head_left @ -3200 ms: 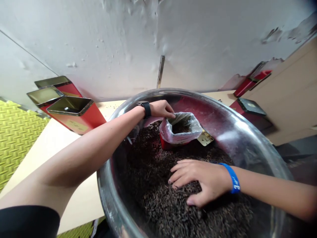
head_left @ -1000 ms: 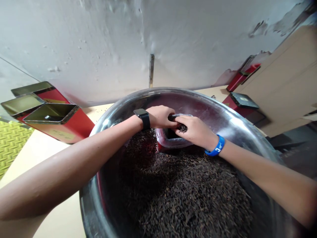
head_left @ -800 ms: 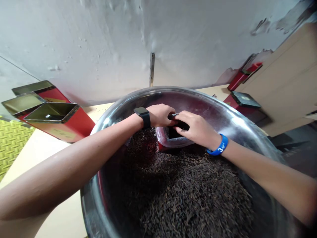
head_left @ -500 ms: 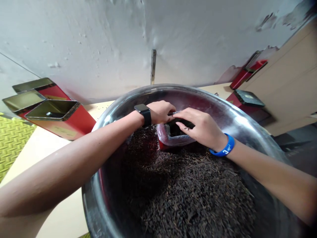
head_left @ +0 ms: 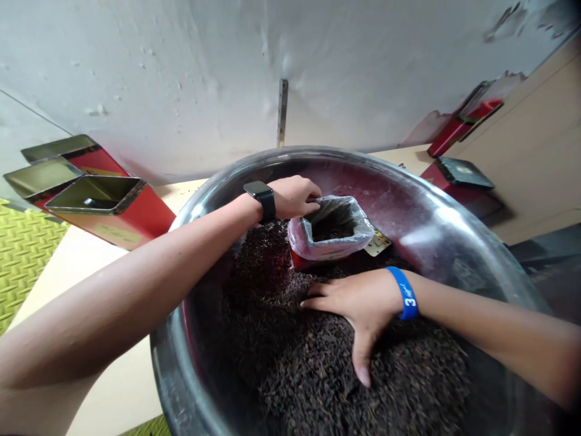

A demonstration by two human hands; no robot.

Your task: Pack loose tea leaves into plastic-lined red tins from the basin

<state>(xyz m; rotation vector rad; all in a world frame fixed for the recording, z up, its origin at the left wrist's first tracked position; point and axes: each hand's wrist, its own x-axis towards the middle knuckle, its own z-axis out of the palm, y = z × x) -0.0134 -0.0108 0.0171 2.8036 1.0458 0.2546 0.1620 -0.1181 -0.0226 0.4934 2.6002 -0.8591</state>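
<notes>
A red tin (head_left: 301, 262) stands in the dark loose tea leaves (head_left: 313, 381) inside a large metal bowl (head_left: 169, 369). A clear plastic bag (head_left: 333, 247) lines the tin and folds over its rim, with dark leaves visible inside. My left hand (head_left: 294, 196), wearing a black watch at the wrist, holds the tin's far left edge with curled fingers; some fingertips are hidden. In front of the tin, my right hand (head_left: 358, 300) lies palm down on the leaves, thumb spread away from the fingers, with nothing visibly gripped. A blue wristband circles its wrist.
Several open red tins (head_left: 149, 213) stand left of the bowl on a pale table (head_left: 122, 393). To the right are a closed red tin (head_left: 460, 181) and another red tin (head_left: 447, 136). A pale flat piece (head_left: 379, 244) lies beside the lined tin. A wall rises behind.
My right hand has left the tin's opening and come down toward me onto the leaves, its fingers spreading. The lined opening now shows. My left hand stays at the tin's edge.
</notes>
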